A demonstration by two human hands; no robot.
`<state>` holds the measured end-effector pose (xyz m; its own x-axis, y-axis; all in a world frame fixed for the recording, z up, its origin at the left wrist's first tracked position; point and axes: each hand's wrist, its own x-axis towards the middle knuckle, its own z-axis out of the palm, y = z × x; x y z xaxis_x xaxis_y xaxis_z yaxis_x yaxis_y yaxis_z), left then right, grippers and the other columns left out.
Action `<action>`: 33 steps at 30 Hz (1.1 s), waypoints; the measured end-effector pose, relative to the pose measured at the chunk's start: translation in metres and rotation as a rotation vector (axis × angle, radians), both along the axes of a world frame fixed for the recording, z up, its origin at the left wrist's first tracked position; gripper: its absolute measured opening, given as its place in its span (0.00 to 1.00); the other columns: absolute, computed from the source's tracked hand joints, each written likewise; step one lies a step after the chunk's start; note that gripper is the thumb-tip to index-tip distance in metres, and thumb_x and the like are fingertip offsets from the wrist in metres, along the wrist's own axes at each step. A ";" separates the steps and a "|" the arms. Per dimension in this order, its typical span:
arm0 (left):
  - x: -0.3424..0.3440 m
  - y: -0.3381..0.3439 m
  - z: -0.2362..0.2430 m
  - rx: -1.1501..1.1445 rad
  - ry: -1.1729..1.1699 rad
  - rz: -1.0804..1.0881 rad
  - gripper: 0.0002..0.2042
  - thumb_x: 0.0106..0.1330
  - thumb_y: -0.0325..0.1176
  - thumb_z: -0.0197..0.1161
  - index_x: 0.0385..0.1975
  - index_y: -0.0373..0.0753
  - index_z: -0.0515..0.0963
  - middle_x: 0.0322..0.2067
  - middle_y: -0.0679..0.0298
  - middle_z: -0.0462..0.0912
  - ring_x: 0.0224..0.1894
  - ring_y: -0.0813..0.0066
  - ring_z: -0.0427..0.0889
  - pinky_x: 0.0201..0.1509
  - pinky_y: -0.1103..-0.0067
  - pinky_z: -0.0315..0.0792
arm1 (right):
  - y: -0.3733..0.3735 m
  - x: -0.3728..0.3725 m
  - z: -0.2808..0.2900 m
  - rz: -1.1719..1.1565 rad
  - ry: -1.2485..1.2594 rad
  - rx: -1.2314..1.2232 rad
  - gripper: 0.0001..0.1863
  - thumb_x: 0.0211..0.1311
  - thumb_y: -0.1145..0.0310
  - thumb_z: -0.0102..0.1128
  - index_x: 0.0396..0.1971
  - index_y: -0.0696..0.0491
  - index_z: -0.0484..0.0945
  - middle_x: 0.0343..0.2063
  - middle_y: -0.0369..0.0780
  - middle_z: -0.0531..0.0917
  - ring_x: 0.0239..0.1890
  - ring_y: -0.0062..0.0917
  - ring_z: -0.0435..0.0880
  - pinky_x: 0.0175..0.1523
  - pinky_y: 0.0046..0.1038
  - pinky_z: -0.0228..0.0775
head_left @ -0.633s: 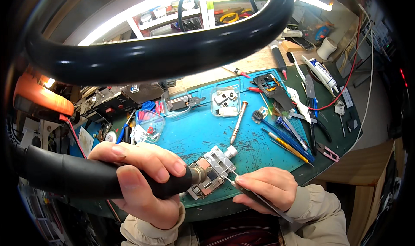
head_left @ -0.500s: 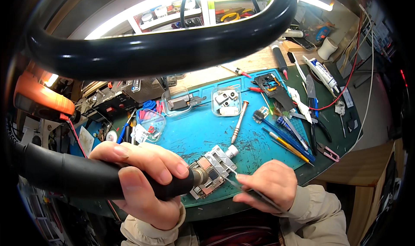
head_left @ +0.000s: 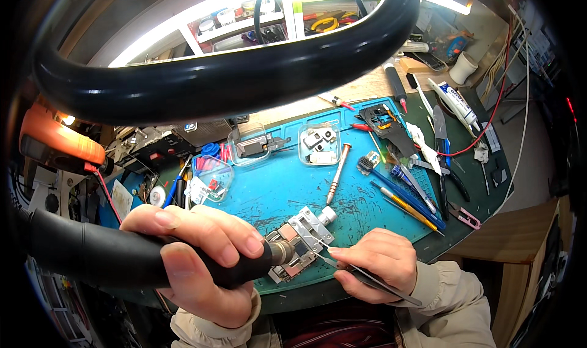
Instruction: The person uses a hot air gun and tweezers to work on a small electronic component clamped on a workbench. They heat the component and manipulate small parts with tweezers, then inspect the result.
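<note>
My left hand (head_left: pixel 202 256) grips the black handle (head_left: pixel 92 247) of a hot-air tool, its metal nozzle (head_left: pixel 280 252) over a small circuit board (head_left: pixel 292 263) with copper-coloured and dark parts. The board sits in a silver clamping fixture (head_left: pixel 313 226) on the blue silicone mat (head_left: pixel 251 195). My right hand (head_left: pixel 382 265) holds steel tweezers (head_left: pixel 391 292), their tips at the board just right of the nozzle. Part of the board is hidden behind the nozzle.
A black ring frame (head_left: pixel 220 79) hangs above. Clear part boxes (head_left: pixel 319 158) sit behind the fixture. A screwdriver (head_left: pixel 337 174) lies near it. Pens, brushes and pliers (head_left: pixel 452 177) crowd the right. An orange meter (head_left: pixel 61 140) and metal unit (head_left: pixel 159 143) stand left.
My right hand and the tweezers have shifted and tilted slightly, with the tips still at the board. The nozzle has moved only a little, staying over the board.
</note>
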<state>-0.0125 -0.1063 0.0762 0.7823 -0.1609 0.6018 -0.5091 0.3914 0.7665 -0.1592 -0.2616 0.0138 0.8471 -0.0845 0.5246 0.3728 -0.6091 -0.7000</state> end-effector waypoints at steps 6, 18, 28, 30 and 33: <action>0.001 0.002 0.000 0.018 -0.014 -0.004 0.14 0.83 0.43 0.49 0.52 0.38 0.61 0.24 0.69 0.68 0.21 0.79 0.72 0.25 0.81 0.71 | 0.000 0.000 0.000 0.009 0.005 0.000 0.21 0.53 0.75 0.77 0.49 0.59 0.86 0.29 0.39 0.87 0.27 0.30 0.86 0.32 0.29 0.74; 0.001 0.000 -0.001 0.016 -0.011 0.010 0.14 0.83 0.43 0.49 0.53 0.38 0.62 0.24 0.69 0.69 0.21 0.79 0.73 0.25 0.81 0.71 | 0.002 0.004 -0.003 0.019 -0.006 0.016 0.22 0.54 0.77 0.77 0.51 0.60 0.85 0.30 0.41 0.88 0.28 0.32 0.86 0.33 0.30 0.74; 0.002 -0.001 -0.002 0.018 -0.003 0.027 0.15 0.82 0.43 0.50 0.52 0.38 0.61 0.24 0.69 0.69 0.21 0.79 0.73 0.25 0.81 0.72 | 0.002 0.008 -0.003 0.020 -0.011 -0.003 0.22 0.55 0.77 0.77 0.52 0.60 0.85 0.32 0.41 0.88 0.29 0.32 0.86 0.34 0.30 0.74; 0.001 -0.001 -0.001 0.013 -0.001 0.027 0.14 0.82 0.43 0.50 0.52 0.38 0.61 0.24 0.69 0.69 0.21 0.79 0.73 0.25 0.81 0.72 | 0.002 0.008 -0.003 0.019 -0.013 -0.012 0.22 0.55 0.77 0.77 0.52 0.60 0.85 0.32 0.41 0.88 0.29 0.32 0.86 0.34 0.30 0.74; 0.001 0.000 -0.001 0.016 -0.007 0.027 0.14 0.83 0.43 0.50 0.52 0.38 0.61 0.24 0.69 0.69 0.21 0.79 0.73 0.26 0.81 0.72 | 0.004 0.009 -0.003 0.014 -0.022 -0.015 0.22 0.55 0.77 0.77 0.51 0.60 0.85 0.32 0.41 0.88 0.29 0.32 0.87 0.34 0.30 0.75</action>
